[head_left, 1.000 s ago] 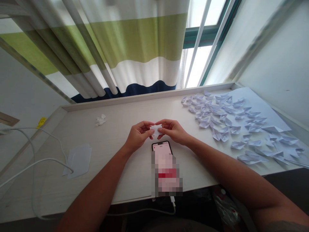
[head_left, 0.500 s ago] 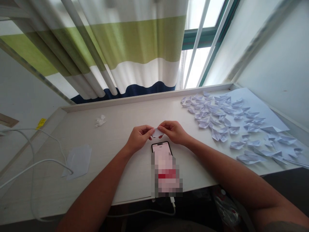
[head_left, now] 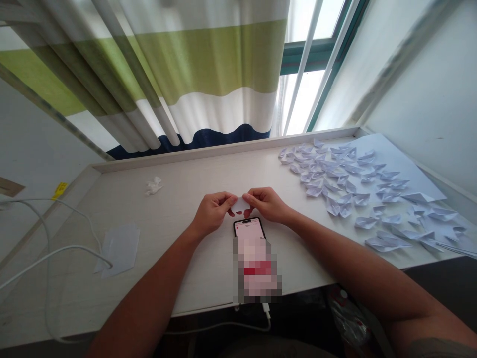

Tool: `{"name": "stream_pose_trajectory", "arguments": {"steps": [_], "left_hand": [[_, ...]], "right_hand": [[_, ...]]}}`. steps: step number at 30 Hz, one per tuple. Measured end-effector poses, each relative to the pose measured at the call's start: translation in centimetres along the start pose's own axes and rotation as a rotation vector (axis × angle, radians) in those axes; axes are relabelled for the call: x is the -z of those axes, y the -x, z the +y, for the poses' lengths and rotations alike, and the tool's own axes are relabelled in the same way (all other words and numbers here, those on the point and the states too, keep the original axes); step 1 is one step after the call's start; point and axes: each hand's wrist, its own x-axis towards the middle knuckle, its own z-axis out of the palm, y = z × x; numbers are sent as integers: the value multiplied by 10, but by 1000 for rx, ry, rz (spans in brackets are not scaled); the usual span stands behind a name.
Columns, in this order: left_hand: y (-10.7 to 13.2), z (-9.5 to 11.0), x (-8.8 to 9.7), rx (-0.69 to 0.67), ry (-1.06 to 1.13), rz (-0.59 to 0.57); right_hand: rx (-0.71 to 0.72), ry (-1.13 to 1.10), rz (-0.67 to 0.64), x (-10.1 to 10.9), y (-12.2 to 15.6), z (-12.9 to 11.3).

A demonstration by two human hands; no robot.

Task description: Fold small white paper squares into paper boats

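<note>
Left hand [head_left: 216,211]: pinching the left side of the small white paper, thumb on the near face, other fingers curled behind.
Right hand [head_left: 269,204]: same pinch on the right side, thumb on top; hands near each other, likely so both ends stay under control.
Small white paper [head_left: 243,203]: between both hands, just past the phone's top end; looks lifted off the worktop, probably for finger room underneath. Fold detail too small to tell.
Phone [head_left: 255,256]: face up below the hands, screen lit, mostly pixelated; seems set there to be glanced at over the work.
White plug [head_left: 266,308]: at phone's lower end, past the front edge; presumably charging.
Worktop [head_left: 179,199]: pale, raised rim along the back; bare strip around the hands looks like working space.
Folded paper boats [head_left: 361,200]: many, loosely spread on the right, some overlapping; probably parked there out of the way.
Large white sheet [head_left: 406,161]: flat, partly under boats.
Flat paper pieces [head_left: 119,248]: overlapping at left, white cable [head_left: 70,246] across them.
Crumpled tissue [head_left: 153,186]: farther back left, well apart.
Curtain [head_left: 223,59]: behind the back rim.
</note>
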Motion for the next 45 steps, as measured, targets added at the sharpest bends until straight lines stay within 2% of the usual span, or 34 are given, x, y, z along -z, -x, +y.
{"name": "stream_pose_trajectory", "arguments": {"steps": [7,12,15,18,22,29,39,45], "left_hand": [[0,-3,-3,123,151,-73],[2,1,-2,140,150,-7],[2,2,1,129,155,9],[0,1,3,120,196,35],[-1,-1,3,121,230,24],[1,-4,-2,140,281,-36],[-1,-4,0,221,339,-45],[1,-2,-4,144,253,1]], "right_hand": [[83,213,48,0,5,-10],[67,69,-32,3,0,4],[132,12,-31,7,-1,9],[203,65,-49,9,1,6],[215,180,-32,9,2,1],[228,140,-2,10,-1,3],[215,151,-93,14,1,3],[230,213,-46,14,1,2]]}}
